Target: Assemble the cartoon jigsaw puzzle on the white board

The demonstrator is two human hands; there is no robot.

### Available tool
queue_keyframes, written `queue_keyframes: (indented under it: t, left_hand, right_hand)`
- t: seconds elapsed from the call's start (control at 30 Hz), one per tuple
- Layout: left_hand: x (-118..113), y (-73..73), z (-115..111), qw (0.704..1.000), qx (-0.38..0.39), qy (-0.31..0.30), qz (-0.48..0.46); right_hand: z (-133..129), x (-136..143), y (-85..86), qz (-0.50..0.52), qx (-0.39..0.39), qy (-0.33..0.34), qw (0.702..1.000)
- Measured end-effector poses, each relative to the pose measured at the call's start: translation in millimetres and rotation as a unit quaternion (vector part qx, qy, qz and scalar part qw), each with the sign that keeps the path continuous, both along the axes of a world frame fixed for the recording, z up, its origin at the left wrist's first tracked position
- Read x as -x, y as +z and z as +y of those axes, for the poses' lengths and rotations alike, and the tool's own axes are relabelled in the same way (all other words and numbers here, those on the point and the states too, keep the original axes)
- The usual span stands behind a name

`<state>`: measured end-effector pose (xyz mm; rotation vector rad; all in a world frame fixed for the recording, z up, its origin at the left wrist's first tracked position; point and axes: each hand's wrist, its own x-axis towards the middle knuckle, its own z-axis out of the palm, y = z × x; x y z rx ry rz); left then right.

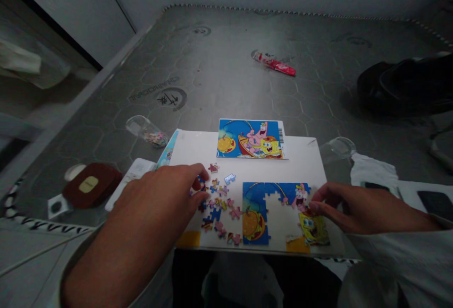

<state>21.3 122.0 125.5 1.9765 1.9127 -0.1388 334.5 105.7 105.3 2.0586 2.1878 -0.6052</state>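
A partly assembled jigsaw puzzle (255,225) with a blue background, a burger, a pink starfish and a yellow sponge figure lies on a white box (297,152). The middle of the puzzle is a gap showing white. My right hand (350,209) pinches a reddish puzzle piece (310,211) at its right side, between the starfish and the sponge figure. On the left, my left hand (177,192) hovers at a pile of loose puzzle pieces (215,213), thumb and forefinger apart. Behind the puzzle lies a reference picture card (251,139) of the same scene.
Left of the box are a clear plastic cup (148,132) with small pieces in it and a brown case (92,184). To the right stand another clear cup (339,149) and white tissue (373,170). Farther back lie a red wrapper (274,64) and a black bag (403,86).
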Motion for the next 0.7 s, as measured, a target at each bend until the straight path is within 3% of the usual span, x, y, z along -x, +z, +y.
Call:
queue_keyframes:
  t: [0.2,0.4,0.7]
  left_hand:
    - [-8.0,4.2,3.6,0.994,0.058,-0.017,0.093]
    - [-9.2,0.9,3.6,0.995,0.048,-0.021,0.09]
    - [-7.5,-5.6,5.1,0.996,0.041,-0.036,0.074]
  right_hand:
    - [-0.7,-2.0,-0.6,0.009,0.002,-0.001,1.0]
    - [0.8,-4.4,2.2,0.01,0.024,-0.008,1.0]
    - [-1.7,-9.9,-6.6,0.003,0.011,-0.001,1.0]
